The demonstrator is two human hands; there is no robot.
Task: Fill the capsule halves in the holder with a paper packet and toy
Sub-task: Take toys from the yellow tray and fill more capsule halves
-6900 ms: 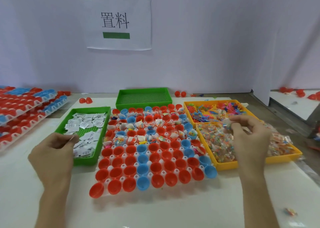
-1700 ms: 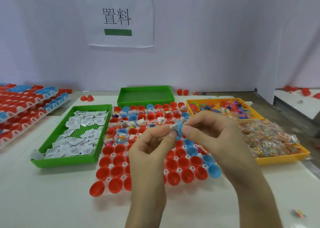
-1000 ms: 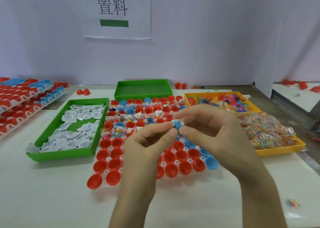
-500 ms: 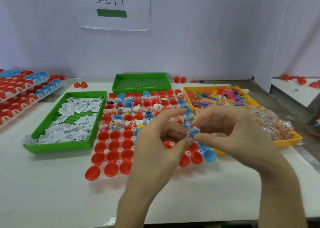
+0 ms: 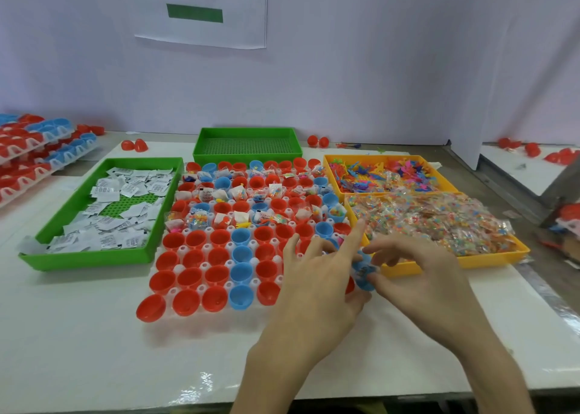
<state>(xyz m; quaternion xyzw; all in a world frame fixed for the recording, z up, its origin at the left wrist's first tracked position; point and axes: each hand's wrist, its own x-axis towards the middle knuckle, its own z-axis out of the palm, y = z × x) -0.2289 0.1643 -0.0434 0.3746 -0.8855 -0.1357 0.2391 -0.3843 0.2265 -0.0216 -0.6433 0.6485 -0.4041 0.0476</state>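
The white holder (image 5: 205,266) of red and blue capsule halves lies mid-table; its far rows hold paper packets and toys, its near rows are bare. At its front right corner a blue capsule half (image 5: 364,283) holds a small toy packet (image 5: 363,268). My right hand (image 5: 420,278) pinches that packet between thumb and fingertips. My left hand (image 5: 317,285) lies over the holder's right edge with its fingers spread straight, hiding several halves. Paper packets (image 5: 103,206) fill the green tray (image 5: 94,258) on the left.
An orange tray (image 5: 439,264) of bagged toys and another (image 5: 332,175) of loose plastic toys stand on the right. An empty green tray (image 5: 248,146) sits behind the holder. Stacked filled holders (image 5: 31,150) lie far left. Loose red halves (image 5: 135,145) lie at the back.
Both hands have dropped from mid-air to the holder's front right corner, bringing the toy packet down into the blue half. My left hand has let go and spread its fingers.
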